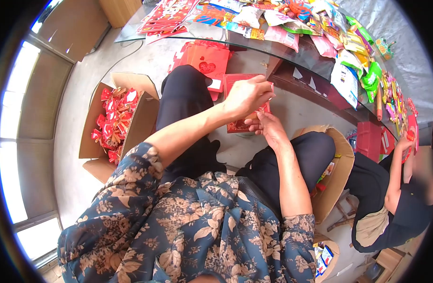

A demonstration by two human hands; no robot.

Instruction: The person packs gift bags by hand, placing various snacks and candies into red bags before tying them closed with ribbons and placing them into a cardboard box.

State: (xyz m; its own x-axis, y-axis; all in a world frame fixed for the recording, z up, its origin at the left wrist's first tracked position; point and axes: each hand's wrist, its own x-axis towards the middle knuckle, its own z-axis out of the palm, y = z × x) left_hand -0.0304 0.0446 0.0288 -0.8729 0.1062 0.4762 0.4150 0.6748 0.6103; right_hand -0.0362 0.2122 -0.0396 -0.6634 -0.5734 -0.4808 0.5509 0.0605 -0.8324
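Observation:
Above a red box (239, 123) between my knees, my left hand (248, 97) is closed, its fingertips pinched together. Whatever those fingertips hold is too small to make out, and the hand covers part of the box. My right hand (269, 128) is just below it, palm turned inward, with its bent fingers apart near the box's right side. Red printed patterning shows on the box between the two hands.
A carton (96, 137) of red-wrapped sweets stands at left. Red gift bags (204, 59) lie ahead, under a glass table (216, 35) heaped with snack packets (344, 78). Another carton (341, 181) is by my right knee. A person (391, 203) sits at right, handling something red.

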